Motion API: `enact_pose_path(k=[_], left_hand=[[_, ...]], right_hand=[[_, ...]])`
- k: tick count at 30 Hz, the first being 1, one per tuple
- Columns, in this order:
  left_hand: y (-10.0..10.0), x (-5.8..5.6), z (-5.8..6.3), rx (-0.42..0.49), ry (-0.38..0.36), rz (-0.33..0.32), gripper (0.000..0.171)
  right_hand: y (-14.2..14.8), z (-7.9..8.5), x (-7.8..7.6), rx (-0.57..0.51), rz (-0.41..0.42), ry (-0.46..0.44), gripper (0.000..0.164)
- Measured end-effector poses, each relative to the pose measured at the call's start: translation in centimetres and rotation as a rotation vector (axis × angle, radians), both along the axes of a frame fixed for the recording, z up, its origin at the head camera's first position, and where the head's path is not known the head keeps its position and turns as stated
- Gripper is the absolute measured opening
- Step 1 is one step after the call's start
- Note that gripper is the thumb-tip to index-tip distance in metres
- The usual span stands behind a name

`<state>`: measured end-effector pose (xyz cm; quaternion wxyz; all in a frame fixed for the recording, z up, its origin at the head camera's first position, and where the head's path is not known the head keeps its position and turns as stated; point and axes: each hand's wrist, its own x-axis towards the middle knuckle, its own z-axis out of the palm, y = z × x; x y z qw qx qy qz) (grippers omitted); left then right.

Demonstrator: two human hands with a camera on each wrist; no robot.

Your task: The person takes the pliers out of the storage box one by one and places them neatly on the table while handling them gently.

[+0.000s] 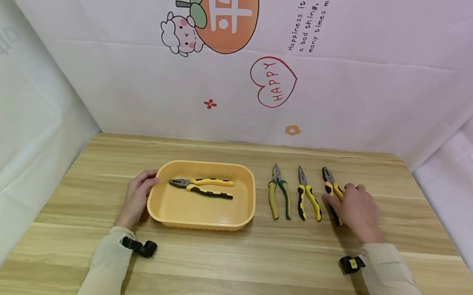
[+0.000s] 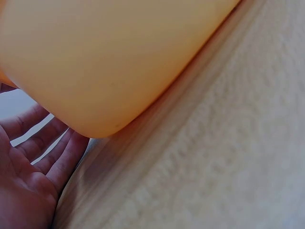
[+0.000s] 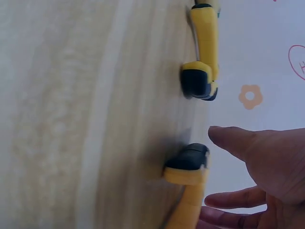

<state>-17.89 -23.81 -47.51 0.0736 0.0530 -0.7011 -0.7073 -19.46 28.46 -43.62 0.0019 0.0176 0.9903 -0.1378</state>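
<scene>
In the head view, my left hand [image 1: 136, 199] holds the left wall of a yellow plastic tray [image 1: 199, 213], thumb at the rim and fingers along the outside. Combination pliers [image 1: 211, 182] with yellow-and-black handles lie inside it, jaws to the left. My right hand [image 1: 359, 211] is over the rightmost combination pliers [image 1: 328, 176], thumb on one side and fingers on the other. From the right wrist, a gap shows between the thumb [image 3: 233, 140] and the plier handle [image 3: 188, 195]; the fingers lie close beside it.
Between tray and right hand lie green-and-yellow-handled pliers [image 1: 279, 190] and yellow-and-black needle-nose pliers [image 1: 309, 196], jaws pointing away. The wooden table [image 1: 223, 271] meets a white printed cloth [image 1: 138, 89] behind, with more cloth at both sides.
</scene>
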Motion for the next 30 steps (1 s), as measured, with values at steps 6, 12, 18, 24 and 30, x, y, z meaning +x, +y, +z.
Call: enact_pose_path(k=[6, 12, 18, 24, 30], left_hand=[[-0.1, 0.0, 0.0, -0.006, -0.004, -0.004, 0.034], [-0.1, 0.0, 0.0, -0.003, -0.01, -0.005, 0.034], [-0.1, 0.0, 0.0, 0.01, -0.012, -0.006, 0.035], [0.1, 0.1, 0.2, 0.02, -0.013, -0.003, 0.034], [0.1, 0.1, 0.2, 0.027, -0.01, 0.0, 0.034]], right_hand=[[-0.1, 0.7, 0.3, -0.005, 0.007, 0.045, 0.071], [-0.5, 1.2, 0.6, -0.018, 0.014, 0.081, 0.071], [-0.8, 1.6, 1.0, -0.04, 0.034, 0.133, 0.071], [-1.6, 2.4, 1.3, -0.036, 0.038, 0.133, 0.071], [-2.6, 3.3, 1.8, -0.049, 0.044, 0.115, 0.069]])
